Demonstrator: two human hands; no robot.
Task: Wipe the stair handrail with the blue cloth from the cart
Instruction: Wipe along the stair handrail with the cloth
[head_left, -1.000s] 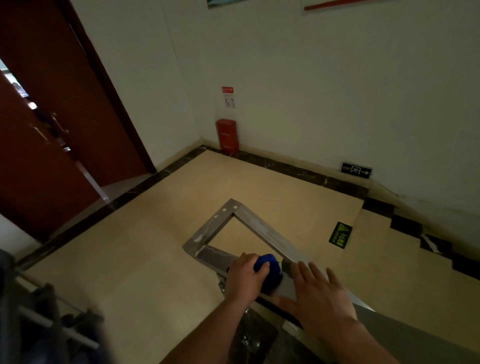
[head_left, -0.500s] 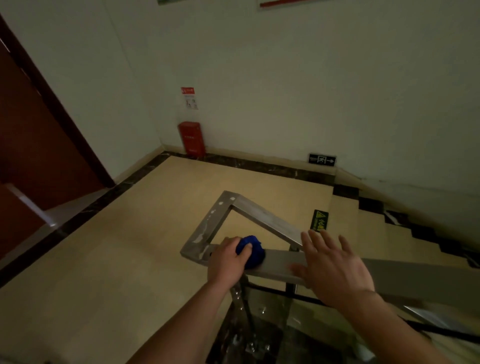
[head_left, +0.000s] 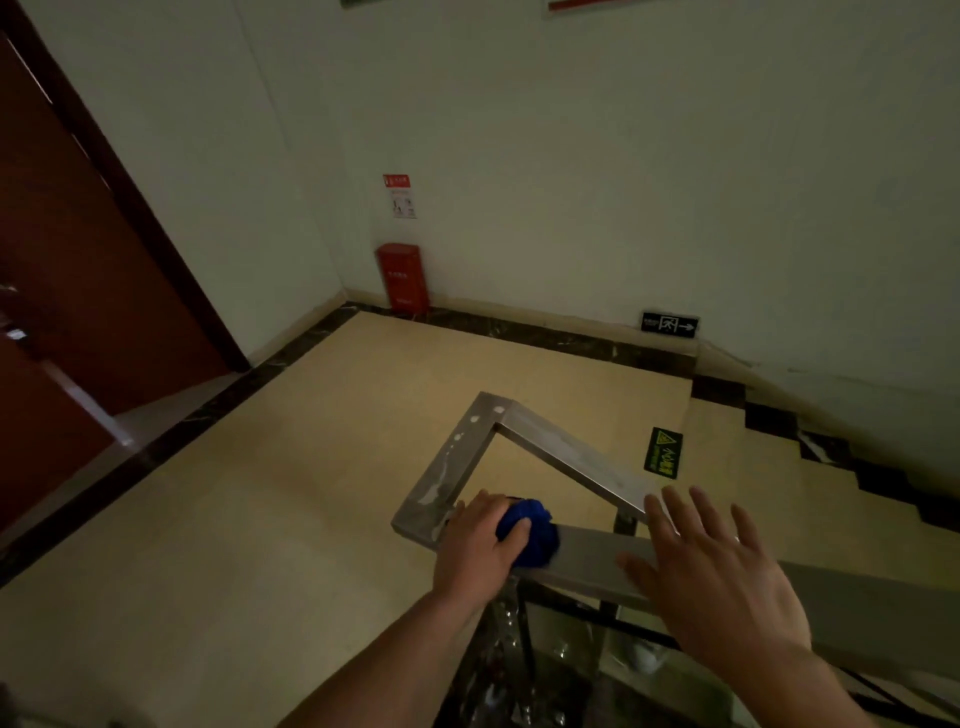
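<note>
Two hands are working the handrail at lower centre: the left hand, gripping the bunched blue cloth, is sliding cornerward as the spread right hand is trailing, advancing the wipe.

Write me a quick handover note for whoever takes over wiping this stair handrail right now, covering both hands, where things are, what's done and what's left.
Left hand: closed on the bunched blue cloth, pressing it onto the top of the metal handrail near its corner.
Right hand: open, fingers spread, flat over the rail to the right of the cloth, holding nothing.
Done: cloth is in hand and on the rail; how much has been wiped cannot be told.
Left: white smudges show on the short corner section; judging by that, do it, the far angled section and the run down the stairs.
</note>
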